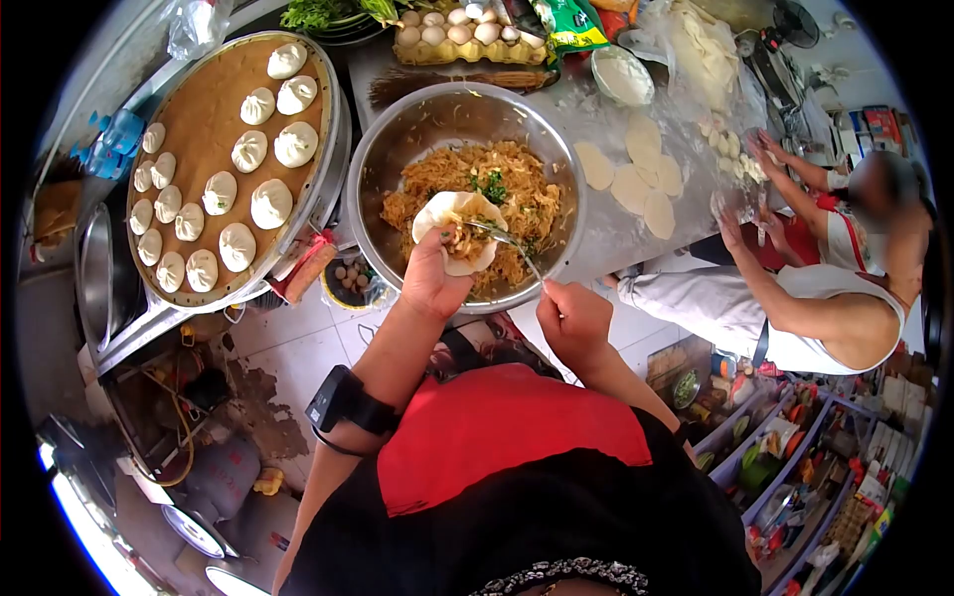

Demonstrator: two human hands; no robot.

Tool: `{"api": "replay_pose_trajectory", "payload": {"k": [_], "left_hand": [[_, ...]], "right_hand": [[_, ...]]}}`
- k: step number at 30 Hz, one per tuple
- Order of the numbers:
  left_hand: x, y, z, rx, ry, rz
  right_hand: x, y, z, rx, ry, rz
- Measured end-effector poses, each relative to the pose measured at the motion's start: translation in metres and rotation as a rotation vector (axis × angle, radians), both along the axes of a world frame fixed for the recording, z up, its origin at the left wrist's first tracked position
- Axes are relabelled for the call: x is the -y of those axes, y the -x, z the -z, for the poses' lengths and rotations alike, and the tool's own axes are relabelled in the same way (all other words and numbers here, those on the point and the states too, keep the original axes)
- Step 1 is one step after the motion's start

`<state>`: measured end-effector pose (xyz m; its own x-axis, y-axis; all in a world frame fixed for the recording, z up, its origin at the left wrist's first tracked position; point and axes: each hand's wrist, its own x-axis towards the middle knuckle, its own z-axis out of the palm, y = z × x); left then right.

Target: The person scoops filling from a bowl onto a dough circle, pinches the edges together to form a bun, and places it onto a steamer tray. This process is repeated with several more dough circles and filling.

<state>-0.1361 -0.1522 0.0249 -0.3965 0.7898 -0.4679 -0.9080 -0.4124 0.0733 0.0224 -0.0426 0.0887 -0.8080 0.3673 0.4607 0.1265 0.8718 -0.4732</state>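
Left hand: thumb is pressing on the near edge of a round dough wrapper, the other fingers mostly hiding underneath; it's cupping the wrapper over the big metal bowl. Right hand: fingers are curling tight around the handle end of a metal spoon, the spoon's head resting in the filling on the wrapper. Wrapper is lying face up, edges unpinched, filling sitting in its middle.

Underneath, the bowl is holding loose brownish filling, with chopped greens showing in a clump beyond the wrapper. A black device is strapping round the left forearm; person is wearing a red and black apron.

Left of the bowl, a round tray is carrying pleated buns, spaced apart. Beyond the bowl, a brush is lying just in front of an egg carton. To the right, flat wrappers are overlapping on the floury table. Farther right, another person's hand is hovering near small dough pieces.
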Motion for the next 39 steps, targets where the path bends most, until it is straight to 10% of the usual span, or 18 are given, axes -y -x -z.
{"api": "replay_pose_trajectory", "payload": {"k": [39], "left_hand": [[0.014, 0.004, -0.001, -0.057, 0.030, 0.140]], "right_hand": [[-0.042, 0.009, 0.040, 0.448, -0.067, 0.133]]}}
